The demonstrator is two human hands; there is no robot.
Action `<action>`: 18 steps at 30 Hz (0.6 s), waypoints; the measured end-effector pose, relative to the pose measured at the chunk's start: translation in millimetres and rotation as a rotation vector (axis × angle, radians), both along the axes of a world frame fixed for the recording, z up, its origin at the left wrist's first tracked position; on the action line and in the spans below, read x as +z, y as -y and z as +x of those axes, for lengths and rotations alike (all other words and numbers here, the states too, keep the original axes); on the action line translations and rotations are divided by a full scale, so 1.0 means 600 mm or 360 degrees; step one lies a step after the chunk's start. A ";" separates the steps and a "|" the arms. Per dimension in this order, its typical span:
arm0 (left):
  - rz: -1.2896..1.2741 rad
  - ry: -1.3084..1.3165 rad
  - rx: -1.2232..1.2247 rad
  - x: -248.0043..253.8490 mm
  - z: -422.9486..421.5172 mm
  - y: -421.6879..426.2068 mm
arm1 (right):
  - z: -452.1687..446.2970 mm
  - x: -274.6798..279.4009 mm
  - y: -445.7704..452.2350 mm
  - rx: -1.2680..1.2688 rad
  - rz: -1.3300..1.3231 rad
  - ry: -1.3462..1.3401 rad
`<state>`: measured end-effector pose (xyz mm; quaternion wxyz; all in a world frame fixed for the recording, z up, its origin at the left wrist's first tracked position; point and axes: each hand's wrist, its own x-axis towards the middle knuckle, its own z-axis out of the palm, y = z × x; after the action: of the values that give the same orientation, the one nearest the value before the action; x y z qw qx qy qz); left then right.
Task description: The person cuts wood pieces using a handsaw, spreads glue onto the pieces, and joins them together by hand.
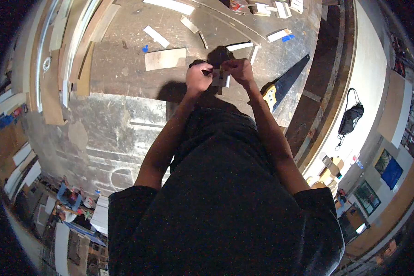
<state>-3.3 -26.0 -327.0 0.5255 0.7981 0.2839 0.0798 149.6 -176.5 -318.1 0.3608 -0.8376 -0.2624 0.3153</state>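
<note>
My left hand (199, 79) is closed, its fingers curled toward the middle of the view. Opposite it, my right hand (240, 71) is bent inward with its fingers pinched together. In the gap between them sits a small pale piece (222, 78) with a dark band across it, partly in shadow. Shadow and the small size hide what each hand grips. Left of my hands lies a flat light wood board (165, 59). A handsaw (287, 82) with a yellow handle rests to the right of my right forearm.
Wood strips (156, 36) and offcuts (279, 35) are scattered on the brown worktop (119, 69), with blue scraps (145, 48) among them. Long boards (85, 69) line the left side. A black pouch (352, 117) lies on a white surface at right.
</note>
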 end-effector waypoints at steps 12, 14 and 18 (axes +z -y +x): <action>0.0019 0.0034 0.0076 -0.009 0.004 0.005 | -0.002 -0.021 -0.001 0.0093 0.0017 0.0234; 0.0020 0.0087 0.0059 -0.005 0.003 0.005 | -0.005 -0.024 0.002 0.0050 -0.0051 0.0286; 0.0019 0.0011 0.0100 -0.002 0.003 0.008 | 0.003 -0.015 0.004 0.0146 -0.0029 0.0112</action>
<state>-1.5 -30.9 -328.4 0.5189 0.7916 0.3065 0.1007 151.2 -178.7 -327.2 0.3289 -0.8385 -0.3102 0.3041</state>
